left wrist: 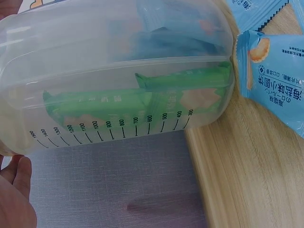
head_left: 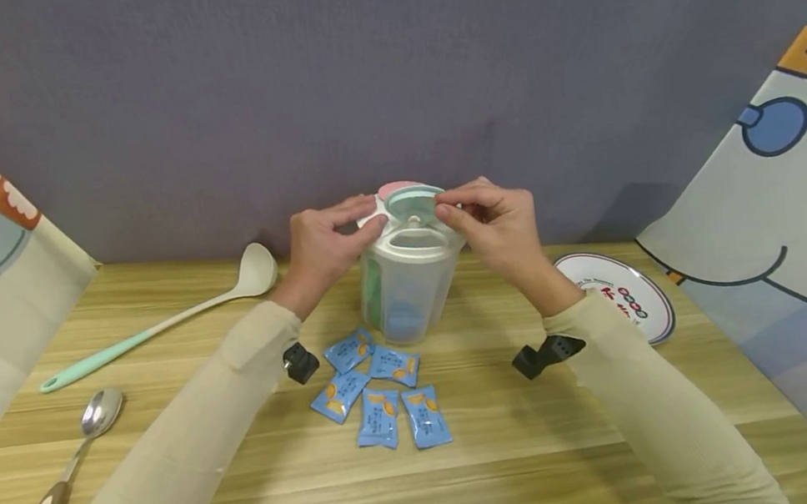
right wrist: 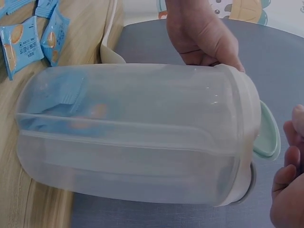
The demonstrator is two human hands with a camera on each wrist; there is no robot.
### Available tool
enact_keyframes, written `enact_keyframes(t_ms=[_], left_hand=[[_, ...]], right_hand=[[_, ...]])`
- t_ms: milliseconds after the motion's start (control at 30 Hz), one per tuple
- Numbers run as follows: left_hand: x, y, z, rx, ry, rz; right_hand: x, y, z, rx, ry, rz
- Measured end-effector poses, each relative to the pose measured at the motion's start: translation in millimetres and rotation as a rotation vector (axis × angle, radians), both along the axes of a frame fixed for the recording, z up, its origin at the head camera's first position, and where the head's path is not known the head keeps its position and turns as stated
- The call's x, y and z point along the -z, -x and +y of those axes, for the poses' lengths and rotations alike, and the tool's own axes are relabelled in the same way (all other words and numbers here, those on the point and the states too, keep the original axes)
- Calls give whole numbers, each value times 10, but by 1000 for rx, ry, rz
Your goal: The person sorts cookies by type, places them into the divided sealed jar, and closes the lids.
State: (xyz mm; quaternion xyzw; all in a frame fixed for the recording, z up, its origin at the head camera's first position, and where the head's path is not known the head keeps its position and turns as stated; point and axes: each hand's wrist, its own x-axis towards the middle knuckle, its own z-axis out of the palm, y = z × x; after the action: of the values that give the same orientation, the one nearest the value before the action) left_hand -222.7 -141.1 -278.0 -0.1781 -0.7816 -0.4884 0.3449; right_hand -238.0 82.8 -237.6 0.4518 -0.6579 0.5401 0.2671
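Note:
A clear food storage container [head_left: 418,284] with a white lid stands upright on the table. Its pale green flap [head_left: 414,198] is tilted up, in front of a pink flap [head_left: 396,188]. My left hand [head_left: 322,241] grips the lid's left edge, thumb on top. At the green flap's right edge, my right hand [head_left: 502,227] pinches with thumb and forefinger; the exact contact is hard to see in the right wrist view. Inside, blue packets [right wrist: 61,95] lie in one compartment and green packets [left wrist: 190,97] in another. Several blue cookie packets [head_left: 427,417] lie before the container.
To the left lie a white ladle [head_left: 255,272] with a mint handle and a metal spoon [head_left: 102,413] with a brown handle. An oval plate [head_left: 650,289] with printed figures is at the right, partly behind the right forearm. A grey wall panel [head_left: 381,70] rises behind.

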Motion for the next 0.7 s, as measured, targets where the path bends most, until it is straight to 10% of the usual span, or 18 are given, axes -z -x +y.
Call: enact_keyframes(t_ms=[700], left_hand=[[5,1,0,3,-4,14]], right_hand=[[165,-226,74,-119,23,-81]])
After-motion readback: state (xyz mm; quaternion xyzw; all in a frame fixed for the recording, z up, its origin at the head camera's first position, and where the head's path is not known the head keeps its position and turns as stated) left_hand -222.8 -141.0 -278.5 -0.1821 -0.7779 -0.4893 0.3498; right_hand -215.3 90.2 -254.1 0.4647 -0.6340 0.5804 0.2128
